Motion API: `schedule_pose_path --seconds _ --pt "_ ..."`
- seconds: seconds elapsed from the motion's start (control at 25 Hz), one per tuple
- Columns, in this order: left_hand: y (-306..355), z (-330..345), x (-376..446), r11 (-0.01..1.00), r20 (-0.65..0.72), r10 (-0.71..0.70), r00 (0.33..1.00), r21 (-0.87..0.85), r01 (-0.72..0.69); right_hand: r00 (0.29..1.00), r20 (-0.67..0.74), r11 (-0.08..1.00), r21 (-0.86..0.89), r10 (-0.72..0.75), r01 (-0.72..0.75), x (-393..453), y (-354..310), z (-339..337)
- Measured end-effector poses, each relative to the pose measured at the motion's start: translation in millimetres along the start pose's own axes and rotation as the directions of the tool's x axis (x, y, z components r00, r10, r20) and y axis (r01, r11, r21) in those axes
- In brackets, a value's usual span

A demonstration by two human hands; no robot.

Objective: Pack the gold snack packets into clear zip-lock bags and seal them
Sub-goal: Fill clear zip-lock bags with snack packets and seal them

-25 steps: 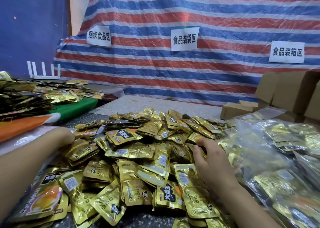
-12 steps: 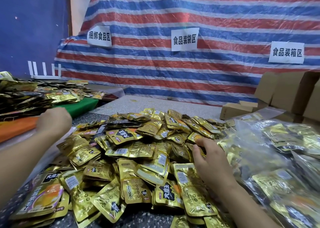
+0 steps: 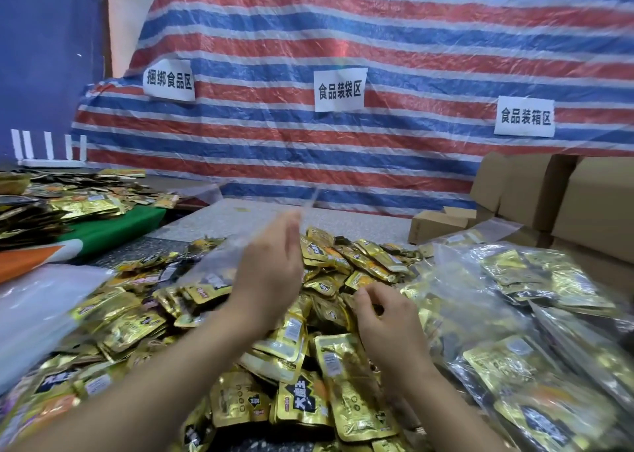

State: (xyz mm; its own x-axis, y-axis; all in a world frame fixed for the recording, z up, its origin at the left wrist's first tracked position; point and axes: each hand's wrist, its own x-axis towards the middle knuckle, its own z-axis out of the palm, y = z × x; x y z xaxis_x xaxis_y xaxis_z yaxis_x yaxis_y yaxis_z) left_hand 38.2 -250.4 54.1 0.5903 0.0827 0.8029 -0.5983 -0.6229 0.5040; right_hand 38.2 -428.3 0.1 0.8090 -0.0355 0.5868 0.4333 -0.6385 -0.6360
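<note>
Empty clear zip-lock bag (image 3: 226, 259) brought over from left edge, now held raised by left hand (image 3: 271, 273) above gold snack packets (image 3: 343, 376). Right hand (image 3: 387, 317) lifted off pile, fingers loosely curled, nothing gripped. Filling judged imminent.

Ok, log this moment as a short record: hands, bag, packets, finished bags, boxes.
left hand: raised over the pile, holding a clear bag
right hand: low on the packets, fingers curled; grip unclear
bag: blurred, looks empty
packets: loose gold heap across the table centre
filled bags: stacked at right
boxes: cardboard, far right
signs: three, on striped tarp
</note>
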Motion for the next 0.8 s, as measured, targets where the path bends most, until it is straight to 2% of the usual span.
schedule_pose_path --seconds 0.04,0.08,0.12,0.16,0.2,0.44,0.6,0.72,0.8 --pt "11 11 -18 0.999 0.088 0.031 0.996 -0.034 -0.028 0.991 0.005 0.961 0.247 0.131 -0.128 2 -5 -1" --pt "21 20 -34 0.995 0.181 0.075 0.981 -0.078 -0.062 0.963 0.086 0.83 0.49 0.256 -0.265 4 -10 -3" --pt "26 27 -49 0.987 0.262 0.139 0.955 -0.119 -0.111 0.921 0.208 0.654 0.653 0.33 -0.382 6 -14 -4" --pt "29 31 -61 0.977 0.327 0.2 0.923 -0.14 -0.162 0.883 0.308 0.52 0.72 0.355 -0.46 7 -16 -6" --pt "28 33 -69 0.969 0.367 0.244 0.898 -0.131 -0.209 0.86 0.361 0.475 0.722 0.36 -0.502 8 -16 -8" --pt "8 18 -67 0.96 0.462 0.235 0.855 0.028 -0.279 0.842 0.34 0.632 0.557 0.419 -0.539 7 -12 -8" --pt "15 11 -73 0.927 0.463 0.246 0.852 0.144 -0.346 0.906 0.213 0.861 0.292 0.367 -0.417 5 -11 -16" --pt "21 7 -76 0.973 0.438 0.146 0.887 0.097 -0.208 0.922 0.251 0.879 0.309 0.293 -0.363 3 -13 -19" --pt "24 5 -74 0.993 0.368 0.089 0.925 0.036 -0.11 0.927 0.301 0.889 0.327 0.223 -0.32 2 -13 -17"
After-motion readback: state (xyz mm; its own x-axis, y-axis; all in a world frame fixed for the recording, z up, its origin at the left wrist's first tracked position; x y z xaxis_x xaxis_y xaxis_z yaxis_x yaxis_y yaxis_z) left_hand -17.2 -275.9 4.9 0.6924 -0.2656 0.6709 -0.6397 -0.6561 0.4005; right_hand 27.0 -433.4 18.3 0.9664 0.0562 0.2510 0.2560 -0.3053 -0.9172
